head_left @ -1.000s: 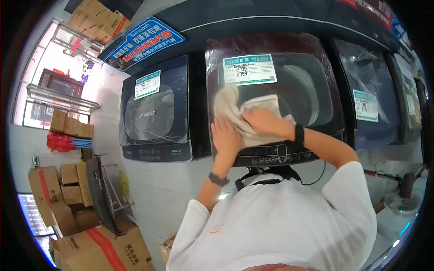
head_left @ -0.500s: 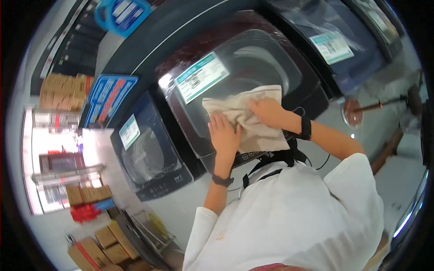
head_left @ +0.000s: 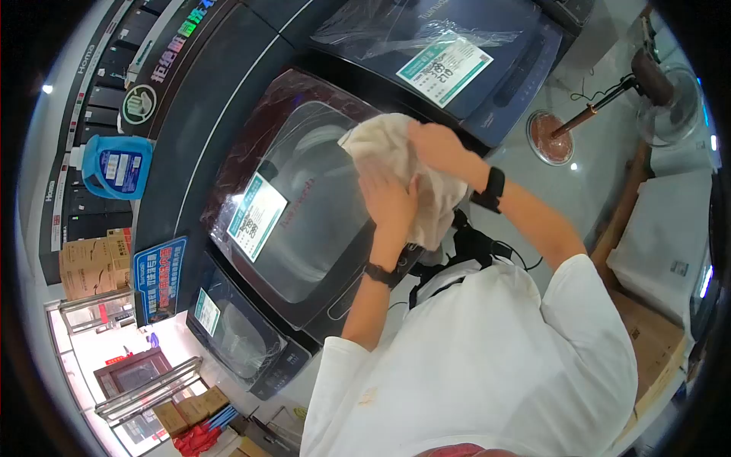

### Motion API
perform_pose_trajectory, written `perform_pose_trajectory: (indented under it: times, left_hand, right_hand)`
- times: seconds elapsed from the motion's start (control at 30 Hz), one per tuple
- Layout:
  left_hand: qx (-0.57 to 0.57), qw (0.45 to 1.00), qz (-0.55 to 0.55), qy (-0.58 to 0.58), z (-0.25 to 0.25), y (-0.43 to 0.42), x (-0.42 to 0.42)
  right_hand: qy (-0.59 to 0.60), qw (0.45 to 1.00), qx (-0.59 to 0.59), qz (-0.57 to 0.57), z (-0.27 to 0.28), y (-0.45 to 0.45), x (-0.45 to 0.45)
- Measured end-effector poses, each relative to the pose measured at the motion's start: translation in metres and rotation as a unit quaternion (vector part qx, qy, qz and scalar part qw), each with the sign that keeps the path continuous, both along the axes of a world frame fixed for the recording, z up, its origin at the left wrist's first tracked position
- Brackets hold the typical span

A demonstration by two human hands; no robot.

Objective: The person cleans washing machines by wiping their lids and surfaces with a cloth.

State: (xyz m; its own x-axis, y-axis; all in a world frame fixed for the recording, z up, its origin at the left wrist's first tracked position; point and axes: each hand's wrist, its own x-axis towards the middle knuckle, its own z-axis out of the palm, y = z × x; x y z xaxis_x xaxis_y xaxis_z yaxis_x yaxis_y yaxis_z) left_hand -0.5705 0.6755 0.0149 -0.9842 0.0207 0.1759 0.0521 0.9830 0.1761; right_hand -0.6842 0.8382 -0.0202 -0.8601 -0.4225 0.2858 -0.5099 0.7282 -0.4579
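Observation:
A beige cloth [head_left: 438, 206] lies bunched over the right front part of a dark-framed washing machine's clear lid [head_left: 316, 221]. My right hand [head_left: 444, 154] grips the upper part of the cloth, its fingers curled into the fabric. My left hand [head_left: 390, 199] rests against the cloth's left side with its fingers stretched out flat, slightly blurred. A white and green label [head_left: 257, 217] is stuck on the lid, left of both hands. The cloth hides part of the machine's front edge.
Two more washing machines flank this one: a blue one [head_left: 457, 53] with loose plastic film and a smaller-looking one [head_left: 236, 331]. A blue detergent jug [head_left: 116, 167] stands on the ledge behind. To the right is a fan with a round base [head_left: 550, 139].
My view has turned, so the machine appears shifted left. Both hands and the cloth have moved toward the lid's right side, and the cloth is more bunched.

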Motion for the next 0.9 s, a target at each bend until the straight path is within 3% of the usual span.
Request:
perform_pose_trajectory:
  times: [0.13,0.2,0.33,0.43,0.53,0.63,0.73,0.83,0.9]
  left_hand:
    - [-0.001,0.999,0.030,-0.015,-0.004,0.006,0.002]
    - [-0.009,0.998,0.044,-0.038,0.002,0.005,0.025]
    - [0.005,0.987,0.142,-0.076,0.021,0.029,0.062]
    - [0.055,0.971,0.218,-0.083,0.026,0.027,0.087]
    - [0.042,0.939,0.335,-0.063,0.011,0.010,0.122]
    - [0.058,0.887,0.457,-0.037,0.009,-0.011,0.162]
    - [0.149,0.831,0.535,-0.034,0.002,-0.022,0.211]
    - [0.313,0.762,0.555,0.116,0.019,-0.017,0.233]
    - [0.278,0.758,0.572,0.145,0.010,-0.013,0.244]
  right_hand:
    - [0.071,0.995,0.030,0.063,0.009,0.009,0.036]
    - [0.040,0.993,0.032,0.108,0.039,0.010,0.051]
    - [0.069,0.980,0.040,0.181,0.022,-0.006,0.065]
    - [-0.045,0.959,0.092,0.266,0.043,-0.037,0.068]
    - [0.057,0.941,0.017,0.332,0.039,-0.066,0.082]
    - [0.013,0.923,0.043,0.382,0.032,-0.090,0.111]
    - [-0.071,0.890,0.111,0.437,0.034,-0.113,0.136]
    - [-0.090,0.906,-0.113,0.397,0.020,-0.130,0.148]
    - [-0.145,0.894,-0.127,0.405,0.023,-0.144,0.153]
